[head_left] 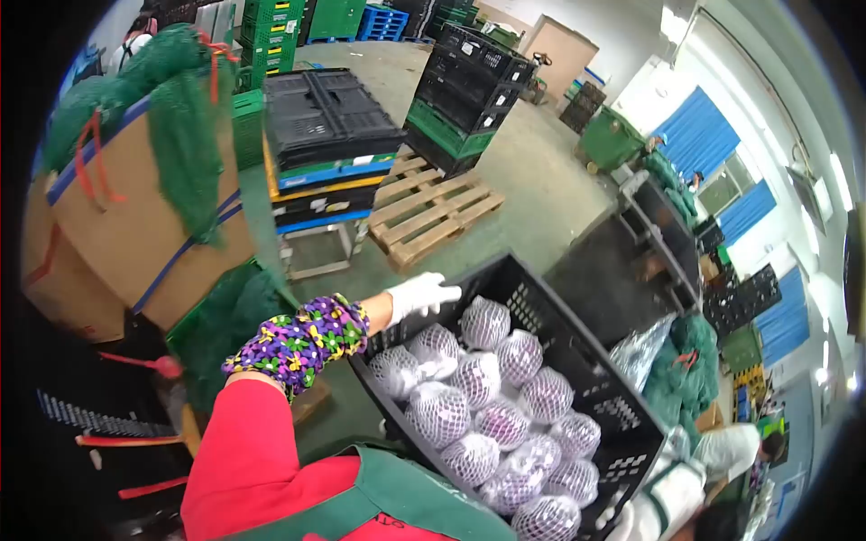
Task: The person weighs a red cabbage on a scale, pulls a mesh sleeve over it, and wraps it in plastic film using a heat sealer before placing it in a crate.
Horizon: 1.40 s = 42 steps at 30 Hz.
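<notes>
A black plastic crate (pixel 591 361) is in front of my body, tilted in this view. Inside it lie several round purple pieces of produce (pixel 502 424), each in a white foam net; their kind is not clear. My left hand (pixel 418 298), in a white glove below a flowered sleeve cover, is closed over the rim at the crate's left end. At the lower right end, white-gloved fingers of my right hand (pixel 611 511) show at the crate's edge, the rest of that hand mostly hidden.
Stacked black crates (pixel 329 117) stand on a metal stand ahead, beside a wooden pallet (pixel 433 207). Another crate stack (pixel 469 99) rises behind. Green net bags (pixel 185 135) hang over cardboard at left. A person in white (pixel 672 496) is close at lower right.
</notes>
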Available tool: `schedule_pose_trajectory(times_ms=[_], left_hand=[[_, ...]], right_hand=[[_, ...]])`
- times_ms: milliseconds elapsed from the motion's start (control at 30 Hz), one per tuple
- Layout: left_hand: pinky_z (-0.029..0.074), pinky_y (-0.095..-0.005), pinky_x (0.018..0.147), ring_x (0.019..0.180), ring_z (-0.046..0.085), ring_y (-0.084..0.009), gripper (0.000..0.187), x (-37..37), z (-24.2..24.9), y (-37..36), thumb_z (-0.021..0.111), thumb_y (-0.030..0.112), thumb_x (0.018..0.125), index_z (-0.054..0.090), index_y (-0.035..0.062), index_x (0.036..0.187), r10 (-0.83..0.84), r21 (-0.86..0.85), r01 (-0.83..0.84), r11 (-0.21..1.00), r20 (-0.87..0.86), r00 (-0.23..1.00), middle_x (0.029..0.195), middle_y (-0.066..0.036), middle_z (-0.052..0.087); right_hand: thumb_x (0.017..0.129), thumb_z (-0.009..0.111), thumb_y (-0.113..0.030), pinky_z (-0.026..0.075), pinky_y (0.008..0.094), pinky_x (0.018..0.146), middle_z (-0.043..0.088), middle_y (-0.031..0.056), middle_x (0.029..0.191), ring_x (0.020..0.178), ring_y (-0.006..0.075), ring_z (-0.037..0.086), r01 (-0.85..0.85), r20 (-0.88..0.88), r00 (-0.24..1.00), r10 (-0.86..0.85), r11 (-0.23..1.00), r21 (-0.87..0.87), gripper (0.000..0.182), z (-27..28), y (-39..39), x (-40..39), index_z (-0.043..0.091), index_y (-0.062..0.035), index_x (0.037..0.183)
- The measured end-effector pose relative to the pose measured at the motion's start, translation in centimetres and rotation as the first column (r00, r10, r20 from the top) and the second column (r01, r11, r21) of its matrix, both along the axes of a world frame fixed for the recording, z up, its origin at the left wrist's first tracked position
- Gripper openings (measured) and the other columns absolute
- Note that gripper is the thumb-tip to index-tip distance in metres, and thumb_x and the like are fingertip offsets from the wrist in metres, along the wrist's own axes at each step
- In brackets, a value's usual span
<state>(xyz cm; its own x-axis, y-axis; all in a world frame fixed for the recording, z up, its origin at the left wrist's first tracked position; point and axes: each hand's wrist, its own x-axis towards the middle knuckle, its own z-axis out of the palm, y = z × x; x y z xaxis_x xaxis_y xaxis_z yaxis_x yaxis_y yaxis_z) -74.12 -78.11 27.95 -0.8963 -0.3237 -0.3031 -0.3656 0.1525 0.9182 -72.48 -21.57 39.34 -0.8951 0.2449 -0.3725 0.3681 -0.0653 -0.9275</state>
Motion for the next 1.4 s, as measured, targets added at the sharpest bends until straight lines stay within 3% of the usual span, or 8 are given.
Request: schedule_pose_trajectory(times_ms=[633, 767, 833, 867, 933, 967, 1000, 1400], left_hand=[[0.042, -0.0303, 0.055, 0.062, 0.050, -0.0150, 0.056, -42.2, -0.6, -34.9, 0.064, 0.050, 0.085, 0.055, 0.0014, 0.111, 0.031, -0.028, -0.031, 0.999, 0.004, 1.000, 0.078, -0.007, 0.058], [0.042, -0.0300, 0.055, 0.059, 0.049, -0.0136, 0.051, -47.8, 1.0, -45.0, 0.063, 0.051, 0.085, 0.058, 0.0052, 0.106, 0.075, -0.053, -0.073, 0.996, 0.036, 0.997, 0.075, -0.004, 0.057], [0.043, -0.0300, 0.055, 0.059, 0.049, -0.0129, 0.049, -46.2, 2.5, -43.5, 0.063, 0.050, 0.085, 0.059, 0.0059, 0.106, 0.198, -0.054, -0.197, 0.979, 0.014, 0.980, 0.074, -0.003, 0.056], [0.042, -0.0292, 0.055, 0.060, 0.049, -0.0124, 0.047, -46.4, 2.0, -44.7, 0.062, 0.050, 0.086, 0.060, 0.0065, 0.104, 0.230, -0.065, -0.230, 0.971, -0.011, 0.973, 0.073, -0.002, 0.055], [0.043, -0.0281, 0.058, 0.065, 0.050, -0.0119, 0.048, -44.2, 4.8, -42.7, 0.063, 0.048, 0.086, 0.058, 0.0055, 0.109, 0.243, -0.026, -0.242, 0.970, 0.034, 0.969, 0.076, -0.003, 0.056], [0.043, -0.0279, 0.058, 0.065, 0.050, -0.0111, 0.047, -43.4, 4.7, -41.9, 0.064, 0.047, 0.086, 0.058, 0.0058, 0.108, 0.275, -0.007, -0.275, 0.961, 0.011, 0.961, 0.074, -0.002, 0.055], [0.042, -0.0267, 0.056, 0.062, 0.048, -0.0100, 0.044, -42.8, 3.6, -41.1, 0.064, 0.045, 0.086, 0.058, 0.0063, 0.107, 0.314, 0.012, -0.314, 0.949, -0.040, 0.949, 0.072, -0.001, 0.053], [0.031, -0.0220, 0.039, 0.045, 0.041, -0.0059, 0.050, -35.7, 8.2, -32.6, 0.065, 0.044, 0.087, 0.053, 0.0008, 0.108, 0.588, -0.123, -0.598, 0.792, -0.113, 0.801, 0.063, 0.000, 0.051]], right_hand=[[0.095, 0.053, -0.021, 0.034, 0.0201, 0.055, 0.046, -0.0056, 0.072, 0.059, 0.0055, 0.039, -0.066, -0.096, 0.992, 0.078, 0.991, 0.115, 0.020, -1.5, -41.1, -40.6, 0.061, -0.0092, 0.108], [0.092, 0.051, -0.010, 0.035, 0.0202, 0.052, 0.052, -0.0007, 0.083, 0.058, 0.0066, 0.039, -0.122, -0.026, 0.992, 0.124, 0.990, 0.064, 0.043, -2.1, -49.9, -50.4, 0.044, -0.0019, 0.134], [0.092, 0.051, -0.008, 0.037, 0.0226, 0.051, 0.054, 0.0042, 0.085, 0.058, 0.0074, 0.039, -0.183, -0.104, 0.975, 0.197, 0.974, 0.130, 0.071, 2.9, -51.2, -49.8, 0.010, -0.0003, 0.150], [0.092, 0.051, -0.008, 0.037, 0.0226, 0.051, 0.054, 0.0042, 0.085, 0.058, 0.0074, 0.039, -0.184, -0.091, 0.976, 0.197, 0.974, 0.129, 0.071, 2.4, -51.7, -51.3, 0.010, -0.0003, 0.150], [0.094, 0.052, -0.011, 0.035, 0.0214, 0.053, 0.050, -0.0021, 0.079, 0.059, 0.0056, 0.038, -0.204, -0.080, 0.974, 0.212, 0.974, 0.095, 0.045, 0.0, -48.4, -54.7, 0.041, 0.0003, 0.136], [0.095, 0.053, -0.013, 0.035, 0.0211, 0.053, 0.049, -0.0045, 0.077, 0.059, 0.0051, 0.038, -0.341, -0.070, 0.940, 0.334, 0.929, -0.144, 0.036, -1.9, -46.3, -56.9, 0.051, 0.0000, 0.128], [0.095, 0.054, -0.018, 0.033, 0.0203, 0.054, 0.046, -0.0079, 0.075, 0.059, 0.0041, 0.038, -0.345, -0.064, 0.937, 0.343, 0.938, -0.019, 0.026, -3.9, -43.6, -59.2, 0.061, -0.0012, 0.114], [0.079, 0.051, 0.001, 0.031, 0.0214, 0.045, 0.049, -0.0004, 0.061, 0.047, 0.0078, 0.043, -0.697, -0.239, 0.665, 0.707, 0.703, 0.142, 0.045, -8.2, -42.6, -71.7, 0.054, 0.0044, 0.124]])
